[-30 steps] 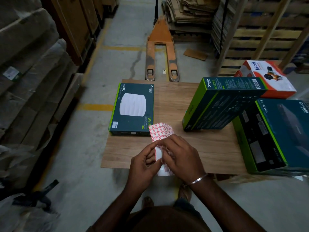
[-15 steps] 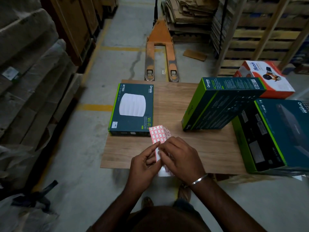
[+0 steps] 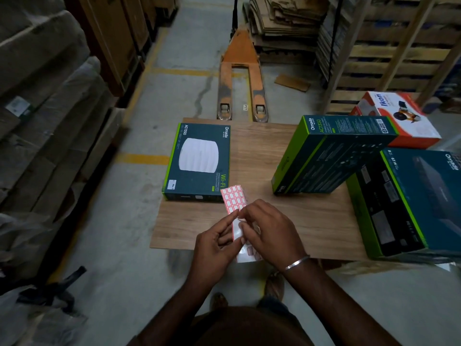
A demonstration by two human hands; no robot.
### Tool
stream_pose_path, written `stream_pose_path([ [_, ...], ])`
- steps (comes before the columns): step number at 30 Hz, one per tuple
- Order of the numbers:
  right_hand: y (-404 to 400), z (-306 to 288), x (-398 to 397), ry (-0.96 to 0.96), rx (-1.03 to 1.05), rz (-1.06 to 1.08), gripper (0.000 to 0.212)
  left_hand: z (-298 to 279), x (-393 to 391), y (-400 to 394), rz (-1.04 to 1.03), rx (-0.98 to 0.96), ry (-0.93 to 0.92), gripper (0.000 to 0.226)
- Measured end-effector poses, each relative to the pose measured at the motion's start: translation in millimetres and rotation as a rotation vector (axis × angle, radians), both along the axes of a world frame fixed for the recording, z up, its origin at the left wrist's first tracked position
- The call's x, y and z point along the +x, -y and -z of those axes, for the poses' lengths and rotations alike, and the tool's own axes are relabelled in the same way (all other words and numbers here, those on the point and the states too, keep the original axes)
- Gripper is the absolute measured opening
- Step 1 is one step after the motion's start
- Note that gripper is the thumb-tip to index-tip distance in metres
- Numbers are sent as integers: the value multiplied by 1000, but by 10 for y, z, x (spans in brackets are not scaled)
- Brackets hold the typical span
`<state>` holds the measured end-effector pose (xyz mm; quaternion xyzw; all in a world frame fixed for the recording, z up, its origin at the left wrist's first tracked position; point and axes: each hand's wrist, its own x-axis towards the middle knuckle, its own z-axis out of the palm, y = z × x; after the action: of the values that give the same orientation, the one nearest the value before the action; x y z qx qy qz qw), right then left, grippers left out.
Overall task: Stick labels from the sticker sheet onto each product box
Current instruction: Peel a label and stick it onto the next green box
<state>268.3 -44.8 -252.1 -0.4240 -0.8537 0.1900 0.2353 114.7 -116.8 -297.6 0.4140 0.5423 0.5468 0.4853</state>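
Little has shifted: both hands still pinch the red-and-white sticker sheet (image 3: pixel 234 199) above the wooden counter (image 3: pixel 299 221), left hand (image 3: pixel 215 242) steadying, right hand (image 3: pixel 268 231) peeling a label; next, press it onto the teal flat product box (image 3: pixel 199 161).

flat box (image 3: pixel 198 162) "Omada AC1350 Wi-Fi", orange box (image 3: pixel 401 121) "Ikon"

Red-bordered sticker sheet (image 3: pixel 234 198) upright above table edge, teal product box (image 3: pixel 198 162) flat behind

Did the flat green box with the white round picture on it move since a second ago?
No. The flat dark-green box with the white disc picture lies at the same far-left corner of the wooden table, edges lined up as before, just below the orange pallet jack.
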Motion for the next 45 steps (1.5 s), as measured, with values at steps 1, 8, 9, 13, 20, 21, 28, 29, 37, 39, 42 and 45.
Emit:
stream_pose_path([
  [1,-2,6,2,-16,-11,11,11,7,-2,0,-2,0,-4,61],
  [8,-40,66,31,-323,-270,117,20,28,23,14,-5,-25,-7,65],
  [9,-43,71,37,-334,-285,121,20,34,27,16,-8,-28,-9,64],
  [13,-37,99,55,-315,-263,95,21,53,33,15,-20,-38,-14,62],
  [20,6,112,62,-458,-363,137,21,186,-4,4,-50,-77,25,65],
  [21,0,127,73,-462,-377,135,21,225,-14,1,-51,-86,29,66],
  [28,-6,353,142,-487,-475,202,18,818,-142,-72,74,-288,-118,79],
  [29,0,384,138,-480,-487,221,18,910,-159,-94,104,-306,-168,80],
  [37,9,536,177,-478,-552,305,22,1184,-291,-427,243,-423,-626,86],
  [39,8,552,196,-483,-552,319,19,1211,-297,-476,293,-435,-723,89],
  [42,16,581,217,-495,-565,326,17,1321,-303,-507,365,-457,-836,93],
  [45,13,620,235,-531,-602,334,18,1384,-289,-510,430,-518,-946,97],
])
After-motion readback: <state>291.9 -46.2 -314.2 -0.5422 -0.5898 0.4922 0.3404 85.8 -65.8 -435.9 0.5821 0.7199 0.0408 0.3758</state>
